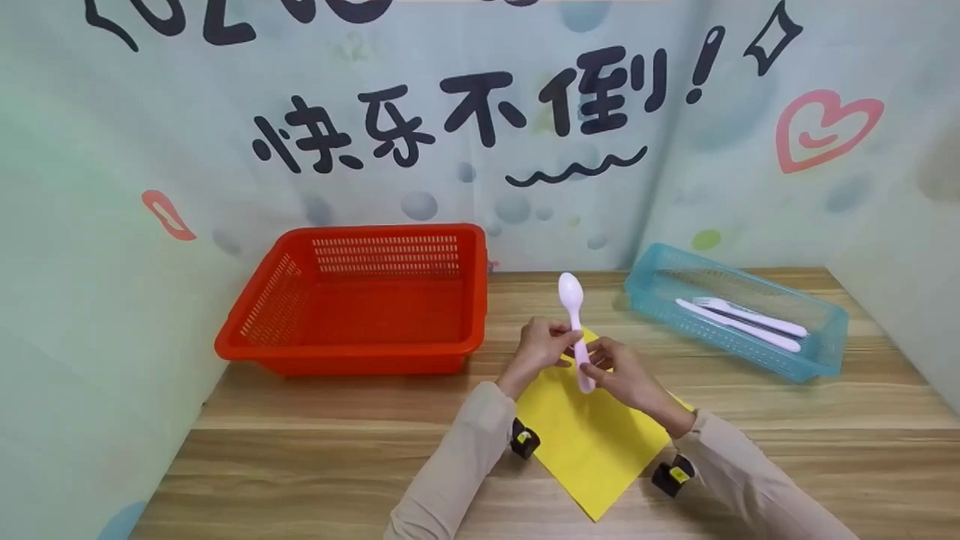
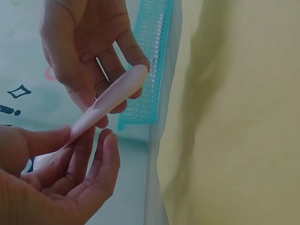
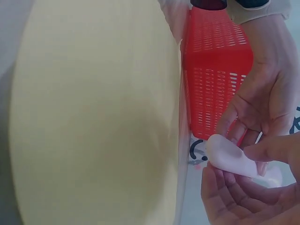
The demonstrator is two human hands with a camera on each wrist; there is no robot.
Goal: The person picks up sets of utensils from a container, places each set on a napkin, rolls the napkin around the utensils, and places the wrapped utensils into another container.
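Observation:
A pale pink plastic spoon (image 1: 571,292) is held over a yellow square sheet (image 1: 592,457), bowl pointing away from me. My left hand (image 1: 541,343) pinches its handle just below the bowl, between thumb and fingers. Lower down, the thumb and fingers of my right hand (image 1: 621,373) pinch the handle near its end. In the left wrist view, the handle (image 2: 115,93) runs between both hands and the bowl is mostly hidden by the left fingers. The right wrist view shows the handle end (image 3: 227,154) in the right hand's grip. Whether the sheet is paper or cloth, I cannot tell.
A red perforated basket (image 1: 349,349) stands at the back left of the wooden table (image 1: 322,450). At the back right, a blue basket (image 1: 739,281) holds a pale pink fork (image 1: 750,313) and knife (image 1: 739,326). A printed curtain (image 1: 420,172) hangs behind the table.

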